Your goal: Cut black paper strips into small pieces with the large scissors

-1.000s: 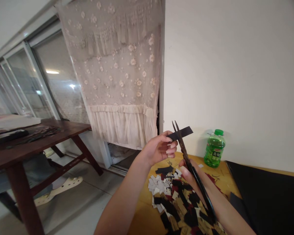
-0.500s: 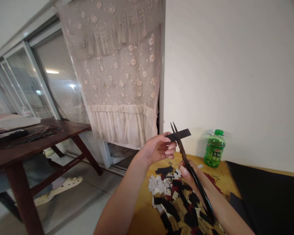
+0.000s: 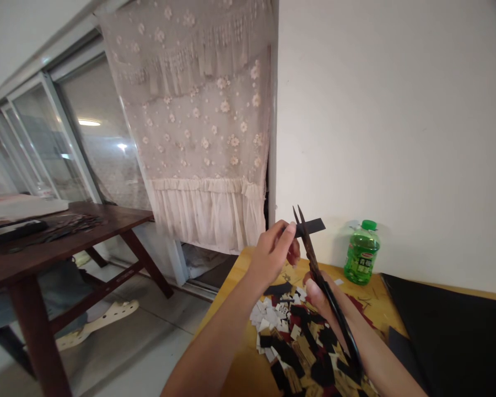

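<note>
Left hand (image 3: 270, 256): raised above the table, beside the scissors, gripping the black paper strip.
Left fingers (image 3: 284, 236): pressed together, pinching one end of the strip.
Right hand (image 3: 320, 298): low over the table, wrapped around the scissors.
Right fingers (image 3: 312, 288): clamped on the scissors handles, partly hidden behind them; exact finger placement impossible to tell.
Scissors (image 3: 312, 262): dark, pointing up, blades apart in a narrow V.
Black paper strip (image 3: 312, 225): above the table, held level, lying across the gap between the blades.
Paper scraps (image 3: 289, 336): heaped on the table below both hands; black, white, red and gold.
Table (image 3: 235, 275): yellow wood.
Green bottle (image 3: 361, 255): upright at the table's far edge, against the wall.
Black sheet (image 3: 450, 336): flat at the table's right end.
</note>
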### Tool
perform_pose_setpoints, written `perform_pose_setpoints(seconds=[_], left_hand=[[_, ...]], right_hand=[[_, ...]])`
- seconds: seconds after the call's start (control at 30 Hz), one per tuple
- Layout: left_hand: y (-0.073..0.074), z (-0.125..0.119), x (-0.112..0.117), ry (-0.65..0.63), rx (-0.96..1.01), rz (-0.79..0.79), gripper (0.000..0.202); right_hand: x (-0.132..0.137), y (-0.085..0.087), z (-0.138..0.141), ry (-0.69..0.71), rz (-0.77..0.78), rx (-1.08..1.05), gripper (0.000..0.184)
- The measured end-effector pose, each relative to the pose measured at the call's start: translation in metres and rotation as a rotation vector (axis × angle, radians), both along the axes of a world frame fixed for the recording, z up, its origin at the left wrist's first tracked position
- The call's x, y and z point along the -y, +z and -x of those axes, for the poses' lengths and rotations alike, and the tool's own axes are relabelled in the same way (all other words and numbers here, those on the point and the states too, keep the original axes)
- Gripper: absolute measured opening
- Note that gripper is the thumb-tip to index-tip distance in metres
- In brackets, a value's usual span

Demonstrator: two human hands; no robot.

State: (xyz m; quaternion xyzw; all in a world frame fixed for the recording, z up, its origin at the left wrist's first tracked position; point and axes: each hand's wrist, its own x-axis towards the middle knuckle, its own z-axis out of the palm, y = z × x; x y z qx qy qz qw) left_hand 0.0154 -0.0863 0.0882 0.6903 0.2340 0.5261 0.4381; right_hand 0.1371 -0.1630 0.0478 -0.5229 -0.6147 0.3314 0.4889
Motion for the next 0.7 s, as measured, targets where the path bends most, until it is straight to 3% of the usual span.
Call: perform_pose_setpoints(seconds=[0.1,0.4,0.7], left_hand=[[-0.0017,-0.0021,0.0028,0.056,-0.008,-0.052,0.038],[-0.0025,0.0013,-0.0011,-0.056,0.088,0.035,0.037],[-0.001,0.0034,0.0005,-0.013,0.047,-0.029,0.038]], right_hand=[[-0.001,-0.0019,-0.0003,0.015,0.014,0.0,0.043],[0.0048,0.0024,0.0042,0.049,-0.031,-0.019,0.042],[-0.0009,0.0028,0.003,0.033,-0.012,-0.011,0.045]])
